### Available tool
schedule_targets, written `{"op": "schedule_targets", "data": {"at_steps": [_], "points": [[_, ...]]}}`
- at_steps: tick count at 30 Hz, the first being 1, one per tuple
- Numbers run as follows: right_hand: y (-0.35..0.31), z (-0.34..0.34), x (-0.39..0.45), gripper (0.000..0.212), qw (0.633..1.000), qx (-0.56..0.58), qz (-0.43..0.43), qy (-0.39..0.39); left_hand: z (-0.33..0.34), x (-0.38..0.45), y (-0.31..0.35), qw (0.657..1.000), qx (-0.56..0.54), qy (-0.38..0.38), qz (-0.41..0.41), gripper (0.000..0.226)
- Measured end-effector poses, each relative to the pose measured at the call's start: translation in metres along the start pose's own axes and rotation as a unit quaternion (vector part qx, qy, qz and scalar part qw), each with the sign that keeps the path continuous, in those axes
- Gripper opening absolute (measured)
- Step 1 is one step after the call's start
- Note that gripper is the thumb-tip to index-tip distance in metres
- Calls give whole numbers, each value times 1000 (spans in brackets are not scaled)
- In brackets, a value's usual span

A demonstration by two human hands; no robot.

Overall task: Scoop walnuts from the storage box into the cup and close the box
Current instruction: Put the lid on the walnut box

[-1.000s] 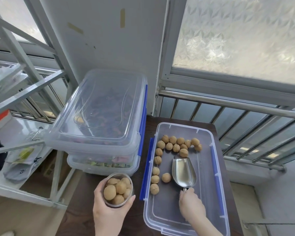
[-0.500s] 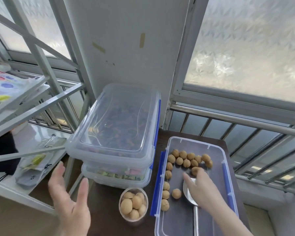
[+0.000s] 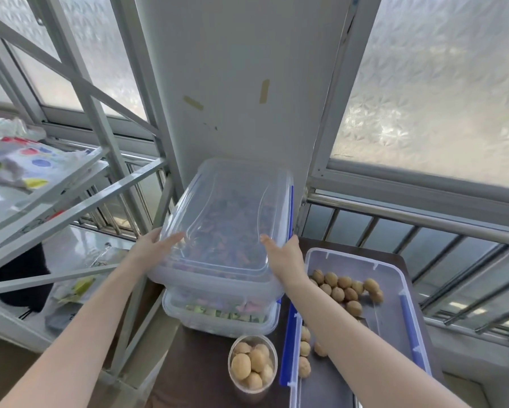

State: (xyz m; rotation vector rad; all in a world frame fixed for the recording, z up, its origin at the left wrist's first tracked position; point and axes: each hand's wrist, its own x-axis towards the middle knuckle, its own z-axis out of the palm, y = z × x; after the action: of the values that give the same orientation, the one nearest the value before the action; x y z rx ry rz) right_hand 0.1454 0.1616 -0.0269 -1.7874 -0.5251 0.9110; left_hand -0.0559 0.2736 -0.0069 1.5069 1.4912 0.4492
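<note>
The open clear storage box with blue clips lies at the right on the dark table, with several walnuts inside. My right forearm crosses over it and hides the scoop. The clear cup, filled with walnuts, stands on the table left of the box. A clear lid rests on top of the stacked boxes behind the cup. My left hand grips its near left corner. My right hand grips its near right corner.
Under the lid is a stack of two clear boxes with coloured contents, standing against a white wall pillar. A grey metal rack with bags stands close on the left. A steel window railing runs behind the table at the right.
My right hand left the scoop in the walnut box and my left hand left the cup. Both rose to the stacked boxes and took hold of the lid's near corners.
</note>
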Motion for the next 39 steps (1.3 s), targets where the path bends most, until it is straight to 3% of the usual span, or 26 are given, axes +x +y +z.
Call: {"op": "schedule_targets", "data": {"at_steps": [7, 11, 16, 20, 23, 26, 31, 35, 36, 38, 39], "points": [[-4, -3, 0, 72, 1000, -16, -12, 13, -7, 2, -3, 1000, -18, -2, 4, 75], [-16, -25, -23, 62, 998, -13, -55, 12, -6, -26, 17, 999, -15, -6, 41, 62], [-13, -115, -87, 40, 986, 15, -154, 61, 37, -111, 34, 980, -68, 29, 187, 64], [41, -190, -119, 57, 984, 24, -112, 138, 120, -159, 18, 973, -108, -17, 202, 72], [90, -223, -125, 45, 986, 33, -60, 154, 179, -170, -8, 982, -94, -33, 161, 66], [132, -235, -126, 49, 983, 29, -9, 179, 212, -175, -34, 987, -44, -40, 150, 80], [181, -235, -118, 47, 983, 7, 42, 177, 242, -160, -75, 991, -1, -54, 122, 65], [195, -230, -106, 48, 987, 6, 64, 148, 230, -169, -88, 985, -76, -86, 129, 42], [196, -229, -104, 46, 988, 5, 67, 140, 256, -146, -115, 988, -65, -85, 113, 39], [202, -229, -100, 41, 988, 9, 70, 137, 305, -93, -215, 991, -2, -100, 84, 60], [201, -228, -100, 41, 988, 13, 71, 136, 322, -74, -246, 994, 17, -56, 95, 82]]}}
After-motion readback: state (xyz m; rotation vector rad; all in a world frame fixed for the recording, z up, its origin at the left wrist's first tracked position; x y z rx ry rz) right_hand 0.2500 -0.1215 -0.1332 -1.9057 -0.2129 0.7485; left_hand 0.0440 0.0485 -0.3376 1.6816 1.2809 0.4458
